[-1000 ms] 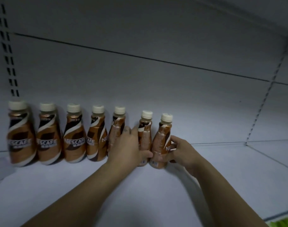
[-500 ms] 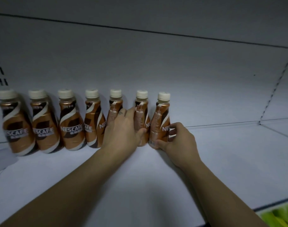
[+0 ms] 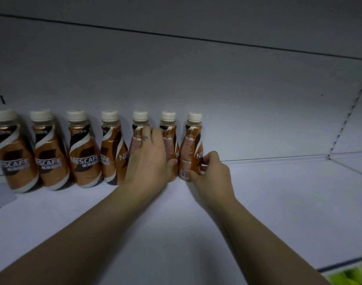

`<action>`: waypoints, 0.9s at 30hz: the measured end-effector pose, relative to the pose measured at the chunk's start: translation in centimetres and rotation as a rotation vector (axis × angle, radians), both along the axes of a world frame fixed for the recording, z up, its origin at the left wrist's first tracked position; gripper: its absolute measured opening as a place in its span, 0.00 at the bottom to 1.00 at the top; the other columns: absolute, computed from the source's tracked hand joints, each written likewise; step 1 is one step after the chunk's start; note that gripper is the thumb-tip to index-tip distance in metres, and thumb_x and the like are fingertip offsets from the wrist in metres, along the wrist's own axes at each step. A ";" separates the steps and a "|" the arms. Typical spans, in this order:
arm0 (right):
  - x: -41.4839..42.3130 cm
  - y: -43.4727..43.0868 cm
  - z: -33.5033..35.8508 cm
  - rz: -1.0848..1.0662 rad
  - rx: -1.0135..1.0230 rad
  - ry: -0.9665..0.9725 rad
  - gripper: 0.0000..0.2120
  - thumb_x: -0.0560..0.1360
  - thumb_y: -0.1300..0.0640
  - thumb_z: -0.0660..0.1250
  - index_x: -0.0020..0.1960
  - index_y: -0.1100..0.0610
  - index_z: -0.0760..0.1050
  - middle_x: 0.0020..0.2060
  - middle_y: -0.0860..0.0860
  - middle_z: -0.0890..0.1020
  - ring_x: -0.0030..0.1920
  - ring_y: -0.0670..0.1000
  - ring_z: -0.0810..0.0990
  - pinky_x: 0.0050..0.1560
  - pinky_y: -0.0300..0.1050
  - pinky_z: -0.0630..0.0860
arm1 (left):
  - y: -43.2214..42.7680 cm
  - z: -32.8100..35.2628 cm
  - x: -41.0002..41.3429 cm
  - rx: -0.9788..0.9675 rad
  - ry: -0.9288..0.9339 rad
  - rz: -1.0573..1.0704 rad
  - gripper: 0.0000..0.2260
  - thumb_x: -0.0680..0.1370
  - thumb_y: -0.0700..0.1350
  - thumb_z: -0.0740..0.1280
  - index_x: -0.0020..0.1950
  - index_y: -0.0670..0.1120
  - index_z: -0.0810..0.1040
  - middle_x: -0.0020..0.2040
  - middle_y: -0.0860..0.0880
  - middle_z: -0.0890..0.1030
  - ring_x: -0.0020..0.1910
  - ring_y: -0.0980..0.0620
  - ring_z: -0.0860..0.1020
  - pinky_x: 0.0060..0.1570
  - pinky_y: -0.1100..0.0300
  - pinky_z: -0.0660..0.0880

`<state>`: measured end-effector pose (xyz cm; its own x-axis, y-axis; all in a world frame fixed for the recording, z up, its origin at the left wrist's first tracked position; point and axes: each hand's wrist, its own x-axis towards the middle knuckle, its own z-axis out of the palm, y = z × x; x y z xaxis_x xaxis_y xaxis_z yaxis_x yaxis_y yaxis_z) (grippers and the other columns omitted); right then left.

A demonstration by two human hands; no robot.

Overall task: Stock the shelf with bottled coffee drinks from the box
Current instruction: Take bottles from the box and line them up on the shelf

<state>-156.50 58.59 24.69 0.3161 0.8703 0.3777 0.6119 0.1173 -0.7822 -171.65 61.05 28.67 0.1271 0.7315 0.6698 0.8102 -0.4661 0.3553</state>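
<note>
seven bottled coffee drinks stand upright in one row along the back of a white shelf [image 3: 279, 202], against its pale back panel [image 3: 217, 89]. all have cream caps and brown-and-white swirl labels. the first bottle [image 3: 13, 157] is at the far left edge of the view, and it and the next two show the brand name facing forward. the fourth bottle [image 3: 112, 149] is turned partly aside

the left hand [image 3: 149, 159] is curled round the sixth bottle [image 3: 171, 140]: the thumb lies across its lower front, and the fingers reach up into the gap between it and the fifth bottle [image 3: 137, 145], overlapping that bottle's label. a small dark mark shows on one finger. the sixth bottle's base is on the shelf as far as can be seen

the right hand [image 3: 211, 175] holds the seventh bottle [image 3: 191, 149], the last on the right, low on its body. the thumb presses on the front near the barcode and the fingers wrap round its right side. this bottle stands just beside the sixth, with its printed text panel facing forward and only the start of the brand name showing

both bare forearms stretch in from the lower edge of the view. to the right of the row the shelf runs on to a slotted upright [image 3: 344, 128]. something green and blurred [image 3: 348, 276] shows below the shelf's front edge at the bottom right
</note>
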 end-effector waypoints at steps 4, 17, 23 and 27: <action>0.6 -0.3 -0.1 0.068 -0.024 0.022 0.16 0.72 0.47 0.72 0.51 0.46 0.67 0.40 0.36 0.74 0.39 0.36 0.75 0.36 0.30 0.68 | 0.0 -0.2 0.1 0.024 0.108 -0.025 0.19 0.72 0.50 0.72 0.58 0.49 0.68 0.55 0.49 0.72 0.51 0.49 0.75 0.47 0.56 0.72; 0.5 -2.5 1.2 0.161 -0.146 -0.158 0.31 0.74 0.46 0.68 0.74 0.46 0.61 0.66 0.46 0.76 0.64 0.50 0.74 0.54 0.36 0.65 | -0.5 -0.2 0.3 -0.013 0.238 -0.046 0.18 0.75 0.46 0.67 0.64 0.46 0.69 0.63 0.47 0.74 0.53 0.46 0.78 0.49 0.50 0.77; 0.5 -3.4 2.1 0.072 -0.318 -0.300 0.41 0.74 0.43 0.66 0.79 0.53 0.48 0.74 0.53 0.66 0.71 0.54 0.67 0.68 0.46 0.65 | -1.2 0.4 -0.2 -0.109 0.224 -0.132 0.15 0.77 0.44 0.64 0.63 0.44 0.69 0.64 0.46 0.72 0.54 0.45 0.77 0.50 0.50 0.75; 1.6 -5.9 3.5 -0.019 -0.232 -0.378 0.45 0.72 0.35 0.65 0.79 0.51 0.48 0.77 0.50 0.59 0.75 0.52 0.59 0.73 0.52 0.59 | -1.9 0.6 -0.6 -0.024 0.260 -0.160 0.10 0.76 0.49 0.65 0.55 0.50 0.72 0.56 0.50 0.76 0.52 0.49 0.75 0.46 0.52 0.75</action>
<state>-154.86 52.66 28.16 0.2101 0.9410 0.2652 0.8602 -0.0489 -0.5077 -172.24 59.16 29.22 0.4073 0.7037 0.5822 0.7923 -0.5893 0.1579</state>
